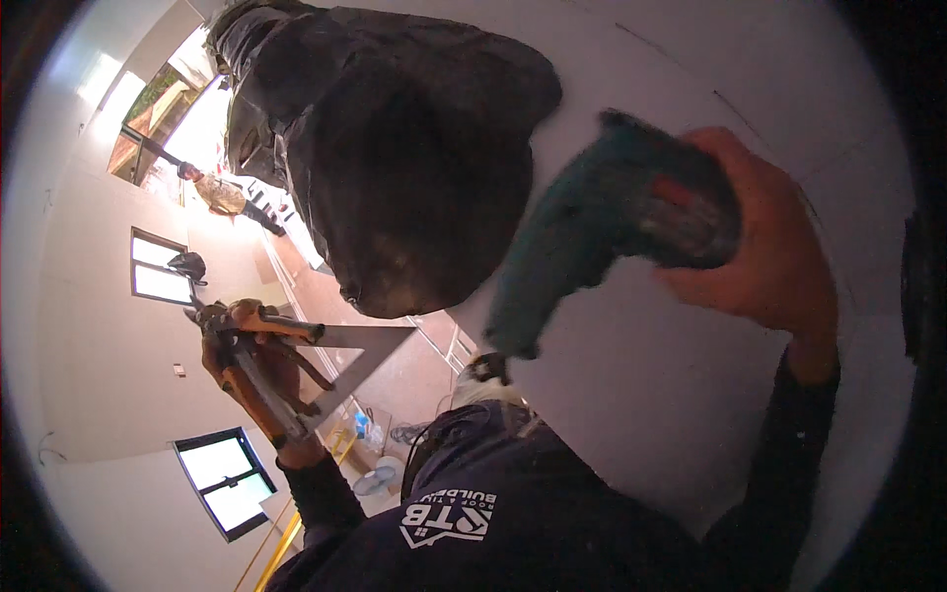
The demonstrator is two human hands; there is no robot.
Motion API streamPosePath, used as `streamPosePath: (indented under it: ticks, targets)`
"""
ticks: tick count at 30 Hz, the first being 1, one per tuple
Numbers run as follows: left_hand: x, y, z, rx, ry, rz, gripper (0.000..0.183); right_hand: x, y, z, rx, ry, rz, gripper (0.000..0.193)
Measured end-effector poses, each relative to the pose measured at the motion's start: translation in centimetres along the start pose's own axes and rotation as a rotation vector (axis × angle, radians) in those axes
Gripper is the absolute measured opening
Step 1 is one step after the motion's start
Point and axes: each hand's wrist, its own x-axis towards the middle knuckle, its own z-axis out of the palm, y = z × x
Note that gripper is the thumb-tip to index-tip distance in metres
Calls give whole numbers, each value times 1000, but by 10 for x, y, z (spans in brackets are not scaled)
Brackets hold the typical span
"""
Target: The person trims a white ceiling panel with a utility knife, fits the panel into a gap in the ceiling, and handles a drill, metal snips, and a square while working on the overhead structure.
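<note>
My right hand [779, 257] grips a teal power drill [602, 217], blurred, in front of a white board surface [671, 414]. Its nose points down and to the left. My left hand [247, 370] holds thin grey metal strips [345, 370] that form a narrow triangle, together with what looks like an orange-handled tool [229, 326]. Both dark-sleeved forearms rise from my dark shirt [513, 523] at the lower edge. A bulky object wrapped in black plastic [414, 158] hangs above and between the two hands.
The room appears tilted. White walls with dark-framed windows [225, 479] fill the left. A brown floor strip [395, 375] carries a small fan [373, 481] and loose items. Another person [219, 192] stands far off by a bright opening. A yellow rail [281, 543] runs at lower left.
</note>
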Motion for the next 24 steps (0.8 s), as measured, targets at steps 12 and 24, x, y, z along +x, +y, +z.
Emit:
streamPosePath:
  ticks: [12,24]
  targets:
    - [-22,6,-155,339,614,-75,36,67,-117,96,20,-219,-531,77]
    - [-69,-87,-258,371,983,-645,37,94,-169,160,-231,-56,-977,27]
